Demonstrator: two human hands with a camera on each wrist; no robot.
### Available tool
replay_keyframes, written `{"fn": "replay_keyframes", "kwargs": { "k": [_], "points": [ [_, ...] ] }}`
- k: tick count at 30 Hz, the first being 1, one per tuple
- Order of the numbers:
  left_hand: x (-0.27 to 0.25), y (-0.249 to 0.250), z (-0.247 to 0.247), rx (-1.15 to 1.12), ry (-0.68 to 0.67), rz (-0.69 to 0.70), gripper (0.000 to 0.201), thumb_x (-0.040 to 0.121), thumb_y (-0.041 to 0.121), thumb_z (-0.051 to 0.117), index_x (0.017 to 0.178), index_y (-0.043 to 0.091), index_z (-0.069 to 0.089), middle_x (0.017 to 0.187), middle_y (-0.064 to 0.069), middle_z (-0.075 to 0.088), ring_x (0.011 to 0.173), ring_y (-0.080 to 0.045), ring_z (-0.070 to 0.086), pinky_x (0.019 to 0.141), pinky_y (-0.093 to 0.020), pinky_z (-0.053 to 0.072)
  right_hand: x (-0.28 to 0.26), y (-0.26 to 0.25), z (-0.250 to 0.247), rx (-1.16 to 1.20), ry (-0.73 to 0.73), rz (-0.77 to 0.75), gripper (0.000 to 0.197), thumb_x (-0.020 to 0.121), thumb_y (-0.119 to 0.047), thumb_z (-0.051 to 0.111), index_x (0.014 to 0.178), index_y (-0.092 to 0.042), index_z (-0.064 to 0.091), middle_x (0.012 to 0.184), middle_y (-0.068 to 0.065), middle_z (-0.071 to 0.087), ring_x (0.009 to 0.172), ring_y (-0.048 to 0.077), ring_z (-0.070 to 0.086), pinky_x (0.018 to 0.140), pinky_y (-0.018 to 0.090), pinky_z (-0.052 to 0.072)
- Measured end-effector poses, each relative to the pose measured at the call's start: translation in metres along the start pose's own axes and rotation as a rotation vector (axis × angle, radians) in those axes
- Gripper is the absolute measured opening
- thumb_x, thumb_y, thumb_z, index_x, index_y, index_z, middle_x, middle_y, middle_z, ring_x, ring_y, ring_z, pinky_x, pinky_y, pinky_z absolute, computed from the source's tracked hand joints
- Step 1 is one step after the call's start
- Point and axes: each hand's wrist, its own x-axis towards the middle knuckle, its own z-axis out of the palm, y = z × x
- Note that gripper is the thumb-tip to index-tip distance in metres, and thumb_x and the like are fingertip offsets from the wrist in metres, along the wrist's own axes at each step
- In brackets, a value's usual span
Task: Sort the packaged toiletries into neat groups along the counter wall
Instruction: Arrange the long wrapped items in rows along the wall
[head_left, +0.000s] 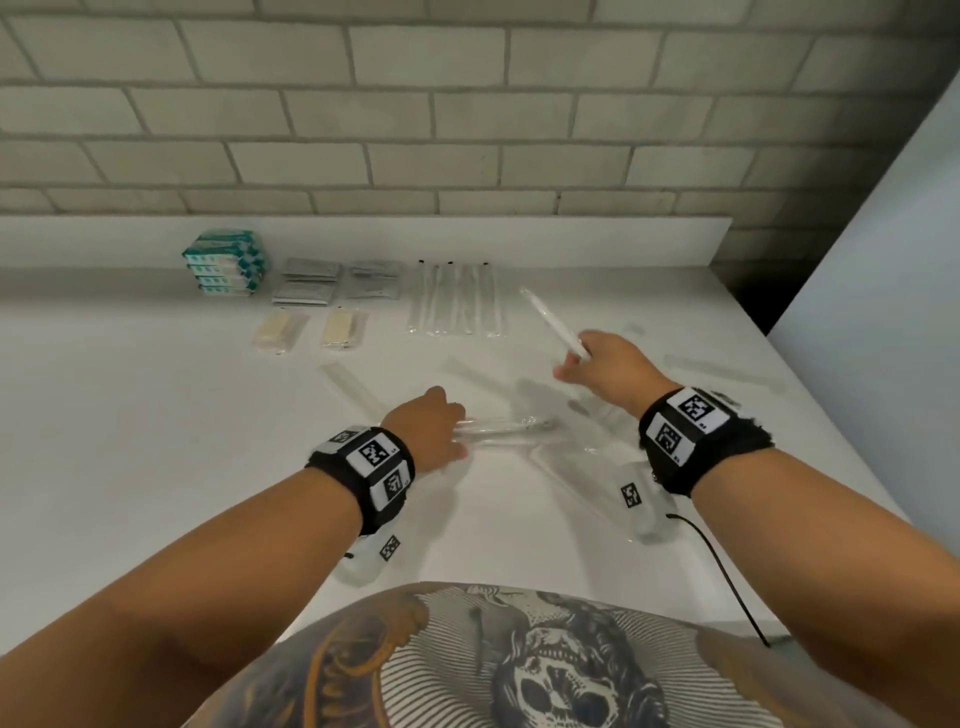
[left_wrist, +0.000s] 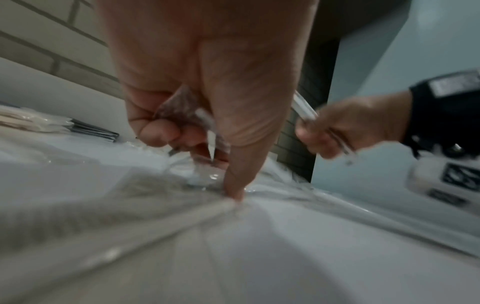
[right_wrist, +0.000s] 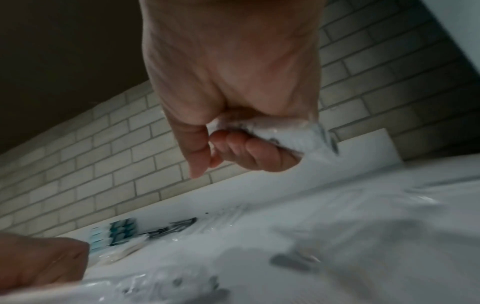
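Note:
My right hand (head_left: 597, 364) is raised over the counter and grips a clear-wrapped toothbrush (head_left: 548, 319), which points toward the wall; its fingers curl round the wrapper (right_wrist: 285, 133). My left hand (head_left: 436, 426) is low at the middle of the counter and grips one end of clear-wrapped toothbrushes (head_left: 506, 428) lying there. In the left wrist view its fingers (left_wrist: 166, 131) curl round crinkled plastic and one digit touches the surface. Along the wall stand stacked teal boxes (head_left: 223, 265), grey sachets (head_left: 311, 283), beige packets (head_left: 283, 330) and a row of wrapped toothbrushes (head_left: 457, 301).
More clear-wrapped pieces lie loose: one to the left (head_left: 353, 387), one near the right edge (head_left: 722, 371), others under my right wrist (head_left: 576, 467). The white counter (head_left: 130, 415) ends at a low backsplash (head_left: 571, 241) under grey brick. A pale panel (head_left: 883, 260) stands at right.

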Motion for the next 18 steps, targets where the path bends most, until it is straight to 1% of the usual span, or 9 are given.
{"fn": "replay_keyframes", "kwargs": {
  "k": [2,4,7,8,10,12,14,16,18],
  "points": [
    [0.002,-0.003,-0.006,0.049,0.020,0.027,0.028,0.089,0.037,0.052,0.110,0.018,0.056,0.110,-0.004,0.049,0.096,-0.023,0.056,0.075,-0.027,0.040,-0.005,0.018,-0.003,-0.004,0.010,0.065,0.021,0.087,-0.026,0.066,0.078,-0.015,0.051,0.074,0.000,0.052,0.065,0.015,0.049,0.057,0.026,0.037],
    [-0.001,-0.012,-0.016,0.049,0.044,0.026,0.020,0.089,0.036,0.050,0.099,0.019,0.057,0.099,-0.001,0.057,0.088,-0.020,0.054,0.072,-0.027,0.039,-0.006,0.036,-0.006,0.000,0.027,0.118,0.019,0.092,-0.027,0.057,0.080,-0.013,0.053,0.076,0.003,0.055,0.067,0.019,0.053,0.060,0.029,0.041],
    [-0.004,-0.029,-0.035,-0.115,0.107,-0.047,0.017,0.090,0.037,0.048,0.082,0.023,0.048,0.086,-0.001,0.060,0.077,-0.019,0.053,0.064,-0.029,0.038,0.000,0.058,-0.011,0.095,0.073,0.188,0.020,0.093,-0.026,0.050,0.088,-0.010,0.062,0.086,0.012,0.064,0.079,0.029,0.061,0.079,0.043,0.051],
    [-0.005,-0.032,-0.040,-0.201,0.127,-0.078,0.018,0.091,0.037,0.048,0.080,0.022,0.048,0.084,-0.002,0.060,0.076,-0.020,0.055,0.062,-0.030,0.039,0.002,0.060,-0.012,0.174,0.071,0.204,0.018,0.093,-0.026,0.050,0.087,-0.014,0.063,0.086,0.011,0.064,0.076,0.026,0.060,0.078,0.044,0.052],
    [-0.002,-0.032,-0.048,-0.413,0.159,-0.119,0.018,0.095,0.036,0.046,0.089,0.020,0.054,0.086,0.003,0.065,0.079,-0.019,0.060,0.061,-0.027,0.041,0.007,0.060,-0.013,0.370,0.043,0.240,0.014,0.093,-0.022,0.051,0.087,-0.019,0.063,0.084,0.006,0.061,0.067,0.020,0.055,0.060,0.037,0.048],
    [0.005,-0.019,-0.052,-0.690,0.141,-0.114,0.022,0.099,0.036,0.043,0.102,0.019,0.056,0.093,0.005,0.069,0.085,-0.014,0.064,0.065,-0.023,0.045,0.013,0.051,-0.011,0.547,-0.009,0.263,0.012,0.093,-0.018,0.051,0.095,-0.018,0.062,0.085,0.004,0.058,0.064,0.017,0.051,0.052,0.028,0.039],
    [0.016,-0.001,-0.056,-0.967,0.093,-0.087,0.026,0.100,0.034,0.044,0.109,0.012,0.056,0.098,-0.002,0.070,0.084,-0.017,0.065,0.073,-0.027,0.050,0.021,0.039,-0.005,0.605,-0.061,0.200,0.021,0.094,-0.023,0.053,0.115,-0.019,0.057,0.093,0.002,0.059,0.070,0.018,0.056,0.056,0.029,0.044],
    [0.030,0.016,-0.057,-1.114,0.050,-0.063,0.027,0.100,0.031,0.046,0.108,0.008,0.056,0.097,-0.007,0.069,0.082,-0.020,0.062,0.074,-0.036,0.051,0.031,0.029,-0.002,0.563,-0.096,0.100,0.038,0.095,-0.033,0.052,0.131,-0.028,0.043,0.106,0.001,0.062,0.082,0.021,0.064,0.068,0.035,0.053],
    [0.049,0.027,-0.057,-1.133,0.031,-0.022,0.029,0.099,0.035,0.047,0.111,0.011,0.058,0.100,-0.006,0.071,0.084,-0.018,0.065,0.080,-0.041,0.053,0.041,0.017,-0.002,0.560,-0.112,0.027,0.040,0.096,-0.034,0.050,0.133,-0.037,0.034,0.112,0.001,0.063,0.092,0.024,0.067,0.074,0.038,0.056]
  ]
}}
